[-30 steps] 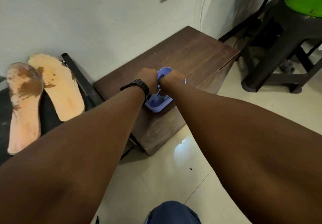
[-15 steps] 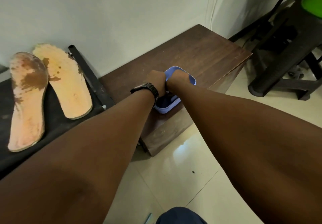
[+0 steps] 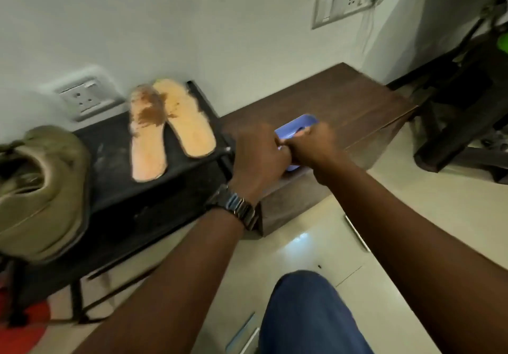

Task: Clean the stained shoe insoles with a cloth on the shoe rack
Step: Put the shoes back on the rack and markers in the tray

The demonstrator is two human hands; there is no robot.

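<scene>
Two stained insoles (image 3: 147, 136) (image 3: 184, 119) lie side by side, touching along the toes, on the black top of the shoe rack (image 3: 110, 147), toes to the wall and heels short of the front edge. The right-hand one sits just beside the rack's right rail. The left-hand one carries the heavier brown stain. An olive shoe (image 3: 41, 188) stands at the rack's left end, with bare black surface between it and the insoles. A brown wooden cabinet (image 3: 351, 97) stands close against the rack's right side. A blue tub (image 3: 299, 124) sits near its front left corner, and the top behind and to the right of the tub is bare. The left hand (image 3: 258, 158), with a dark watch (image 3: 236, 206) at the wrist, and the right hand (image 3: 310, 144) meet knuckle to knuckle over the tub, fingers curled. Blur hides what they grasp, so the grip of either cannot be told. Markings on the wall switch plate (image 3: 349, 1) and the socket (image 3: 82, 97) are too blurred to read
</scene>
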